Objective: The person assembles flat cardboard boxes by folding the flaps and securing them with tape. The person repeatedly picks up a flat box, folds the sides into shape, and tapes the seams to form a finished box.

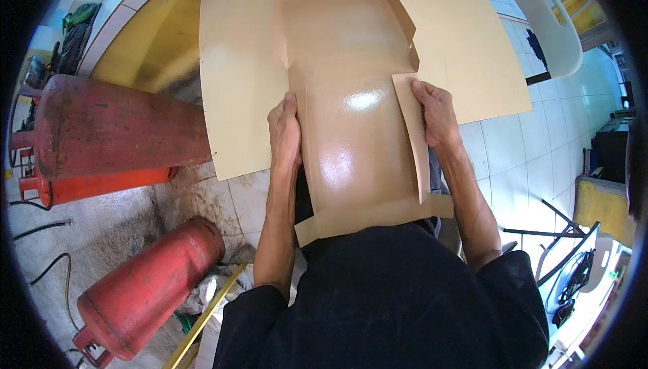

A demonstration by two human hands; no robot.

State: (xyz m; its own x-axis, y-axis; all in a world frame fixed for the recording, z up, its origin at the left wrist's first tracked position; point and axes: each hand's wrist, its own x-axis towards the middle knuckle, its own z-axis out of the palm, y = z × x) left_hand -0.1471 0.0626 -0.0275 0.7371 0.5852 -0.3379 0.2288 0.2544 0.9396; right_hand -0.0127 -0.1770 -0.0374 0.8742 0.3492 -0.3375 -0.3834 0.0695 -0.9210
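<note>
A brown cardboard box blank (358, 139) with a glossy inner face lies open in front of me, its near end close to my body. My left hand (285, 129) is closed on its left side flap, thumb on top. On the opposite side, my right hand (437, 112) grips the right flap, which is folded partly up. The far panel of the blank rests on a tan table board (479, 52), with its right flap standing up. At the near end, a narrow flap with tabs sticking out lies against my dark shirt.
Several red gas cylinders stand to the left, including a large one (121, 126) beside the table and a smaller one (152, 288) nearer me. A white plastic chair (540, 18) is at the far right. Lower right, a folding frame (567, 234) holds black cables.
</note>
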